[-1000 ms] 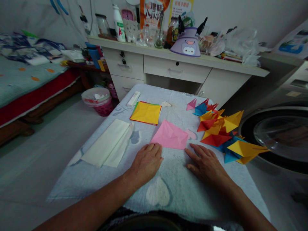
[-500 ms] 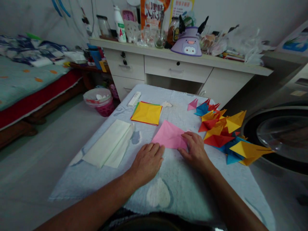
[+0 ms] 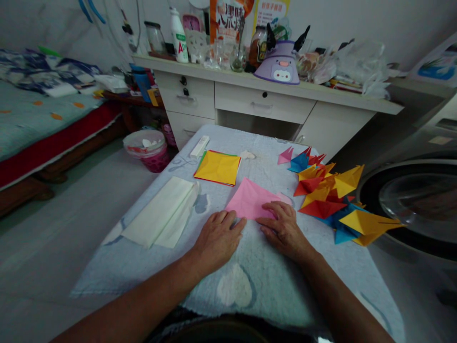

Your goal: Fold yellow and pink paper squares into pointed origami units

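A pink sheet of origami paper (image 3: 248, 200) lies creased on the cloth, its lower edge toward me. At its lower left corner, my left hand (image 3: 219, 236) has curled fingertips and thumb holding the edge. My right hand (image 3: 283, 228) presses on its lower right side, fingers bent over the paper and thumb at the near edge; part of the sheet is hidden beneath these fingers. Just beyond is a stack of square origami paper (image 3: 218, 167), yellow on top. Several folded paper cranes (image 3: 323, 207) in yellow, red, blue and pink crowd the right side.
A pale folded cloth or tissue (image 3: 160, 209) lies at left, near a small white box (image 3: 200, 146). The cloth-covered table (image 3: 235, 286) faces a white desk (image 3: 264, 101) loaded with jars and bags. A pink bin (image 3: 155, 159) stands left, a washing machine (image 3: 421, 190) right.
My right hand has slid left along the paper's near edge, uncovering a bit of its right corner. My left hand has stayed almost in place.
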Demonstrator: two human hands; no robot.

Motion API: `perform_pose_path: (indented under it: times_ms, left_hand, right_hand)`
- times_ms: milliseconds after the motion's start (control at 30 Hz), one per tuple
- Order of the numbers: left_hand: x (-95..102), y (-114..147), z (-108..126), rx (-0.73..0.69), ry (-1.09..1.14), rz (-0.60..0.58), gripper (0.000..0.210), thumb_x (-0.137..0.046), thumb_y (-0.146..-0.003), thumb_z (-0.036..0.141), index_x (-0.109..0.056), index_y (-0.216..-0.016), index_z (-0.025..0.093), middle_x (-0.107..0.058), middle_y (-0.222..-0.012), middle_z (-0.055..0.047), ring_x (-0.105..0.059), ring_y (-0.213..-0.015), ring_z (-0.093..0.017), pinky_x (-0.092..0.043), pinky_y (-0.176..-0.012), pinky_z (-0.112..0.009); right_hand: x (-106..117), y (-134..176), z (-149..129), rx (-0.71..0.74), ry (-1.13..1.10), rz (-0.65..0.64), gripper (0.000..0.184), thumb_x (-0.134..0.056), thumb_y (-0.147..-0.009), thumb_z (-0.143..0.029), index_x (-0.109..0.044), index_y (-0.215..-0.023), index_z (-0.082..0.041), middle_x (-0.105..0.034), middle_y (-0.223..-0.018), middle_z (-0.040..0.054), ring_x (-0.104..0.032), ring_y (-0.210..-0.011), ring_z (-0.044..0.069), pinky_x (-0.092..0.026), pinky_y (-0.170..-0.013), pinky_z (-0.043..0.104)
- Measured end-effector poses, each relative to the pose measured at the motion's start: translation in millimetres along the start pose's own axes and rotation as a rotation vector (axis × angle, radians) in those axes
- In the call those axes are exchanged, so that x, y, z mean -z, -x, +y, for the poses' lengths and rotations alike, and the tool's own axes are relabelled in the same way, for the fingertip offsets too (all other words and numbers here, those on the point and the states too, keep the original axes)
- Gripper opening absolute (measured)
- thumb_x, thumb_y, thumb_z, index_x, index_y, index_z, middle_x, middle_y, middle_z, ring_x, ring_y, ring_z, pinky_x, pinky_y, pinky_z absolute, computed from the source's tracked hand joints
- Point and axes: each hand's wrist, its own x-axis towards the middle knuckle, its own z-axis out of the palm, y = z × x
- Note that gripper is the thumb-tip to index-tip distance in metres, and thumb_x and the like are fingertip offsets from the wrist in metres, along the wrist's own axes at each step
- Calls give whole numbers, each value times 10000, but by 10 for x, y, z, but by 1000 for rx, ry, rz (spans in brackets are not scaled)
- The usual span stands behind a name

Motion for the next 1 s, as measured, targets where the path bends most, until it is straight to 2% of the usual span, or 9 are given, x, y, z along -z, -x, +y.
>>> perform_pose_path:
  times_ms: [467,633,733,867,1000]
  left_hand:
    - [8,4,-4,7,2,-16,389,-539,-903,274,-507,-1291,256,-549,-1182,-75,-476,-1086,-257,-421,-920,-418]
    - [8,13,-8,7,0,-22,384,-525,-913,281,-504,-1297,261,-541,-1196,-74,-476,-1092,-255,-424,-922,-422]
    - [13,12,-1,5,-2,-19,383,-521,-915,277,-505,-1298,256,-541,-1199,-76,-477,-1087,-255,-428,-922,-426]
    - [37,3,9,6,11,-28,371,-526,-910,271,-519,-1281,247,-549,-1189,-81,-484,-1082,-263,-442,-915,-437]
    - [100,-35,9,20,74,-30,315,-554,-882,228,-566,-1197,238,-555,-1203,-80,-487,-1115,-270,-455,-932,-454]
  right_hand:
    - [180,86,216,-8,-93,-70,216,-561,-893,-258,-748,-1002,-262,-575,-1205,109,-469,-1164,291,-385,-969,538]
    - [185,100,244,-35,-146,-69,195,-556,-897,-259,-750,-918,-256,-589,-1168,95,-499,-1127,271,-398,-964,514]
    - [181,90,235,-99,-190,-3,211,-531,-908,-277,-712,-813,-223,-602,-1081,89,-533,-1058,245,-424,-931,465]
    - [136,59,191,-252,-117,123,166,-548,-887,-329,-649,-939,-208,-581,-1086,107,-523,-1050,268,-411,-915,482]
    - [42,40,160,-272,-30,76,280,-643,-817,-384,-607,-1038,-216,-539,-1205,129,-471,-1139,324,-376,-935,537]
